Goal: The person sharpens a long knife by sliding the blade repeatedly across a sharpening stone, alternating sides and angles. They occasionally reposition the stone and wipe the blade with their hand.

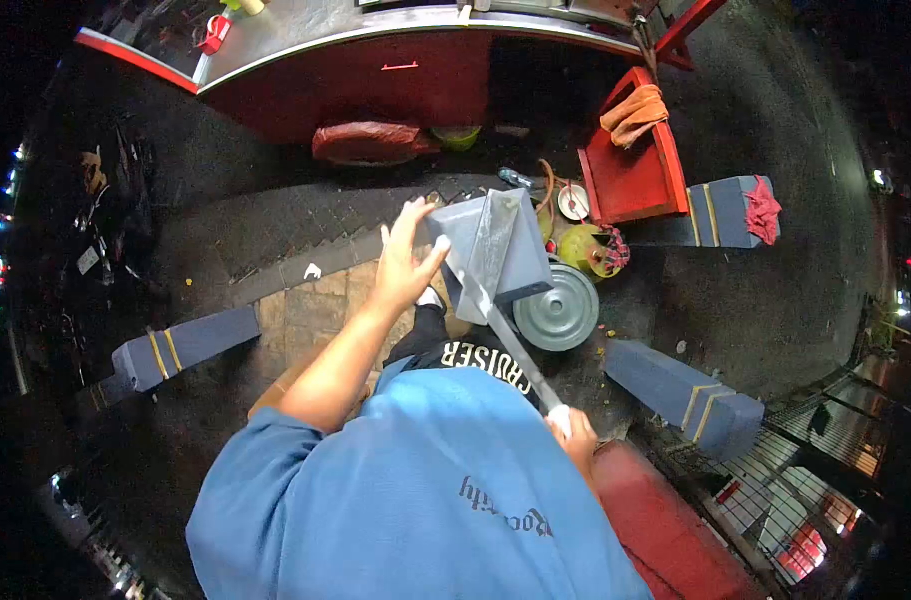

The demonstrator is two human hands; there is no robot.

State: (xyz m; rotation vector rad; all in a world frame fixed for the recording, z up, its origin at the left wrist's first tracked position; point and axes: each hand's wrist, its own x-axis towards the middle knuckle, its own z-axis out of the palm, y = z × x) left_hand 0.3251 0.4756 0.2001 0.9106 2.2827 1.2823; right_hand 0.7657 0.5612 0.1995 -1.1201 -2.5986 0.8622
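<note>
My right hand (575, 435) is closed round the white handle of a long knife (520, 352), its pale, narrow blade slanting up and to the left. Near the blade's far end is my left hand (405, 255), its fingers spread and its thumb beside the tip. Beneath the blade stands a grey box-like stool (457, 232) in front of my legs. A long, wedge-shaped, greyish piece with a shiny, wet-looking surface (497, 238) lies on the stool, and the blade overlaps its lower end in this view.
A lidded metal bin (557, 308) stands right of the stool, by a yellow-green tub (580, 248). Behind is a red chair (630, 175) with an orange cloth (635, 113). Grey striped blocks (190, 347) sit left and right. A red counter (345, 85) runs along the back.
</note>
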